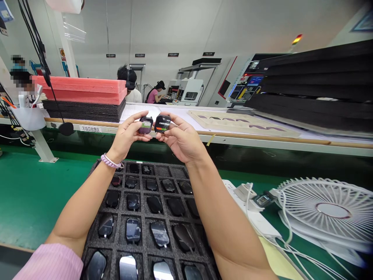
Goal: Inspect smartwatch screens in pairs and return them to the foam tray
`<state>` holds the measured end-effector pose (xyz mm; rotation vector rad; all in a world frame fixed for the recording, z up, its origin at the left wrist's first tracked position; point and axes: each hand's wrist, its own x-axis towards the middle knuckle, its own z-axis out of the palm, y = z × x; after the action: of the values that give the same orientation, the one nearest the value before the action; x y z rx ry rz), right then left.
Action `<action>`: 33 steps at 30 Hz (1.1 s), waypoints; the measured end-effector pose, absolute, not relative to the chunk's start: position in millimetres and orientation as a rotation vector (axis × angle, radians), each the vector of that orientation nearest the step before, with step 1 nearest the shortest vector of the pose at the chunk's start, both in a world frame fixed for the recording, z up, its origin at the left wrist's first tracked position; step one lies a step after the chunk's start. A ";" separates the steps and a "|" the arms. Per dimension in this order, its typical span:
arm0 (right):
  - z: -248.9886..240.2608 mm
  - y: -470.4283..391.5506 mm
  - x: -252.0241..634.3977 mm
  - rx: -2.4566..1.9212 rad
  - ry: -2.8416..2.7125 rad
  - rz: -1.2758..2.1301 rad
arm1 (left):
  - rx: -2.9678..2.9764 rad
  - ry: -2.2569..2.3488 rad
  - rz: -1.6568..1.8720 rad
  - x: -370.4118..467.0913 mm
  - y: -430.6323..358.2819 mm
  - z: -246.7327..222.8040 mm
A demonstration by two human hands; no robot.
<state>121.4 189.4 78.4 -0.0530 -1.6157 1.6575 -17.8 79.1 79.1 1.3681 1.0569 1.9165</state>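
My left hand (126, 134) grips a square smartwatch body (146, 125) with rounded corners by its edges, its dark face toward me. A second smartwatch body (162, 123) is between the thumb and fingers of my right hand (182, 138), with orange and green marks on its dark screen. Both are held up side by side, a small gap apart, before the shelf edge. Below my forearms lies a dark grey foam tray (117, 229) divided into compartments. Several glossy black watch bodies (133, 230) rest in it, partly hidden by my right arm.
A white fan (332, 210) and a power strip (264, 221) with cables lie at right. On the shelf (175, 111) stand red foam sheets (87, 89), a beige tray (244, 123) and stacked black foam (314, 85). A black cable hangs at left. Other people sit behind.
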 end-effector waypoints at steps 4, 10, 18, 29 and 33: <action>78.9 187.8 121.4 -0.062 -1.631 1.644 | 1.352 1.059 1.920 -18.3 78.9 79.2; 77.9 186.4 121.9 -0.062 -1.653 1.633 | 1.354 1.090 1.909 -18.5 80.6 78.7; 79.1 183.9 124.4 -0.020 -1.678 1.643 | 1.461 1.156 1.945 -17.3 80.7 76.0; 79.4 184.3 124.5 -0.006 -1.703 1.638 | 1.441 1.136 1.947 -16.1 79.1 78.0; 79.0 184.3 124.6 -0.012 -1.725 1.613 | 1.413 1.134 1.933 -16.3 78.4 78.5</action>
<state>124.6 184.3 79.0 -0.0124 -1.7245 1.6125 -16.3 78.4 78.5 1.4131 1.1343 1.9334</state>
